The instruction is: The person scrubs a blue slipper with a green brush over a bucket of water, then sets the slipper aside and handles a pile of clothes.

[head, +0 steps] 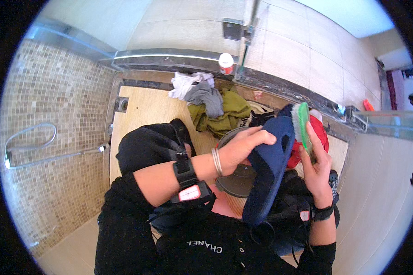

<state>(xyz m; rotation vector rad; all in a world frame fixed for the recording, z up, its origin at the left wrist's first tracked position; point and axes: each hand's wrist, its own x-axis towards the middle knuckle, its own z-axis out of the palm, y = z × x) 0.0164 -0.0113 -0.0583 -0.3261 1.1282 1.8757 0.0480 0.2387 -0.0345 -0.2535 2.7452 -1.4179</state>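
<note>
My left hand (244, 146) grips a dark blue rubber slipper (266, 192) by its strap part, the thumb lying over it. The slipper is tilted, its toe or heel end hanging toward my lap. In my right hand (315, 168) is a green scrubbing brush (304, 120) with pale bristles, which face the slipper's upper end; whether they touch it I cannot tell. A grey bucket (223, 187) stands beneath my left hand, partly hidden by the hand and slipper. Red cloth (320, 135) lies behind the brush.
White (184, 84), grey (206, 98) and olive (234, 106) clothes lie heaped beyond the bucket. A white bottle (226, 63) stands on the dark stone curb (158, 58) beside the glass door. A shower hose (55, 163) hangs along the mosaic wall at left.
</note>
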